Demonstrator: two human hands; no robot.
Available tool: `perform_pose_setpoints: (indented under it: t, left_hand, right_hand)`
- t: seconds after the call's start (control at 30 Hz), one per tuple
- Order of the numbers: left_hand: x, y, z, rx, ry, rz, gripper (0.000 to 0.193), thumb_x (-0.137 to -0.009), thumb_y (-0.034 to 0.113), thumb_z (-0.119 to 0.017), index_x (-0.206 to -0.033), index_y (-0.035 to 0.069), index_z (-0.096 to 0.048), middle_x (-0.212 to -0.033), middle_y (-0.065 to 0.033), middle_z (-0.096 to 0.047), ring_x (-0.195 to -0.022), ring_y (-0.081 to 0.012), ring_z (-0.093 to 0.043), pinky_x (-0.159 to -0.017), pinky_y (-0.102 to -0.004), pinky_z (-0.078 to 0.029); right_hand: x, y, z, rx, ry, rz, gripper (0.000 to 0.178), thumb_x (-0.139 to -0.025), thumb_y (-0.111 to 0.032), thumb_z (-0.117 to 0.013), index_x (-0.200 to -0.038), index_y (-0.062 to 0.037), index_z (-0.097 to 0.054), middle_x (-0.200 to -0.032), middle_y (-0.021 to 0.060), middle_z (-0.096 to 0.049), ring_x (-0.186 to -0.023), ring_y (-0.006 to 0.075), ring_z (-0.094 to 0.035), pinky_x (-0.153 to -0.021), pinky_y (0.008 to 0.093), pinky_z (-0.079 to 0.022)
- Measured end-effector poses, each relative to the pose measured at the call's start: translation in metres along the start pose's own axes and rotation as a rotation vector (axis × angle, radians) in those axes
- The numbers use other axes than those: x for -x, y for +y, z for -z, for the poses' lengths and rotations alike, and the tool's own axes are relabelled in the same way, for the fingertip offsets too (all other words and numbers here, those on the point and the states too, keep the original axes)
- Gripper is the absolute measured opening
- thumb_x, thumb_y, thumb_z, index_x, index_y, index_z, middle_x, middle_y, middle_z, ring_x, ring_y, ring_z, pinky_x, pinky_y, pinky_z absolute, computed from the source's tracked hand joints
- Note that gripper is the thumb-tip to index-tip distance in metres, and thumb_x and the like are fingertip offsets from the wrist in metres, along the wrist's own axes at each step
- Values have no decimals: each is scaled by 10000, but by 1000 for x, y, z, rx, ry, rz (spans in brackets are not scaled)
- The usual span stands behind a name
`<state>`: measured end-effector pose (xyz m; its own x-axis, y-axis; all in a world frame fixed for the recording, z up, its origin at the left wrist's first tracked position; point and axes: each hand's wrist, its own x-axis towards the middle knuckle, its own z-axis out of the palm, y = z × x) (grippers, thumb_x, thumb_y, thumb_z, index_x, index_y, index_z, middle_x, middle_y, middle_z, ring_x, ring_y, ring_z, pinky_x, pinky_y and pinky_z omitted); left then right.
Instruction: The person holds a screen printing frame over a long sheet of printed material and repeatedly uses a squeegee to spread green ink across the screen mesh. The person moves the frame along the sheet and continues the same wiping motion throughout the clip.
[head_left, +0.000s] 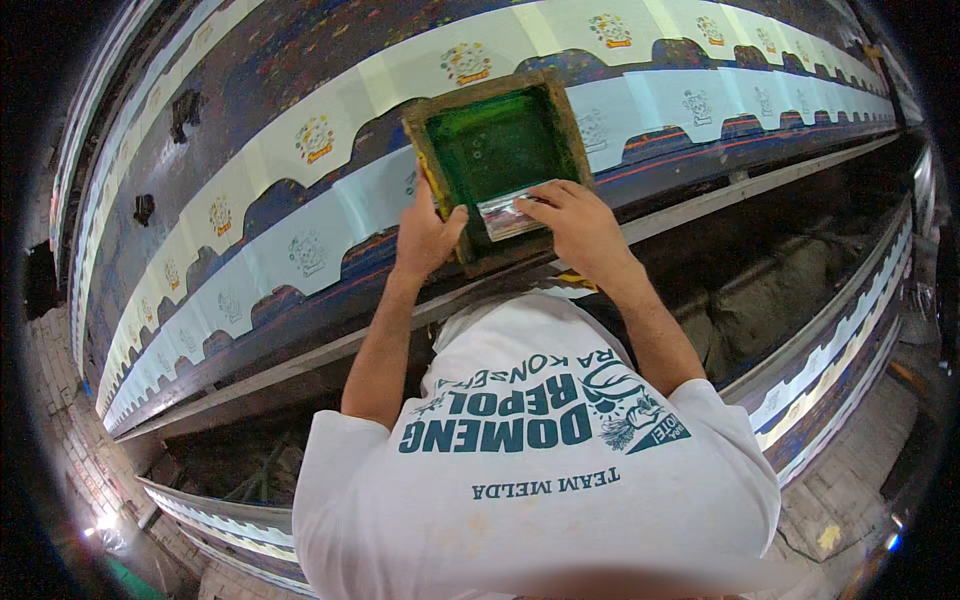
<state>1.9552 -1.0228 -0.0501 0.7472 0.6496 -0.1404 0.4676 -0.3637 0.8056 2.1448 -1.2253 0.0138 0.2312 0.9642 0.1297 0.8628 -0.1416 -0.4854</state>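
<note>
Blade [503, 218], flat and shiny, lies inside green-meshed frame [480, 92] at its near end, long axis roughly left-right. Right hand [585, 230] nearer, grip pinched on blade's upper right part. Left hand [428, 238]: grip curled round frame's left rim. Frame overlaps pale strip [372, 200] on table [330, 48].

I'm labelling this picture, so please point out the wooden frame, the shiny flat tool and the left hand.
Wooden frame [568, 130], head view: on its right side rail.
Shiny flat tool [502, 218], head view: on its bare face.
Left hand [430, 236], head view: on its back.
</note>
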Motion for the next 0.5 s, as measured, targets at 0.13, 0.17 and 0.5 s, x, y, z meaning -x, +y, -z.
perform_pose_setpoints:
  t: [0.13,0.17,0.5]
  left_hand:
    - [-30,43,-59,0,-20,79,943,-933,231,-730,-1691,23,-210,-1312,-287,-726,-1171,-507,-709,-1039,-527,-550]
    - [-36,51,-71,25,-36,113,898,-933,219,-734,-1679,46,-266,-1322,-270,-727,-1197,-494,-705,-1051,-523,-541]
    - [-57,69,-114,-18,-56,96,996,-927,233,-726,-1699,-50,-164,-1302,-298,-731,-1155,-459,-741,-1026,-477,-572]
  right_hand:
    - [18,63,31,62,2,-25,505,-807,29,-701,-1282,-137,-749,-1269,108,-725,-1236,347,-651,-1097,453,-537]
    - [22,75,36,58,13,-18,506,-807,30,-701,-1283,-136,-748,-1271,109,-725,-1234,348,-651,-1093,453,-539]
    - [40,126,54,5,-37,8,496,-830,1,-720,-1312,-116,-718,-1275,122,-697,-1238,347,-636,-1083,459,-541]
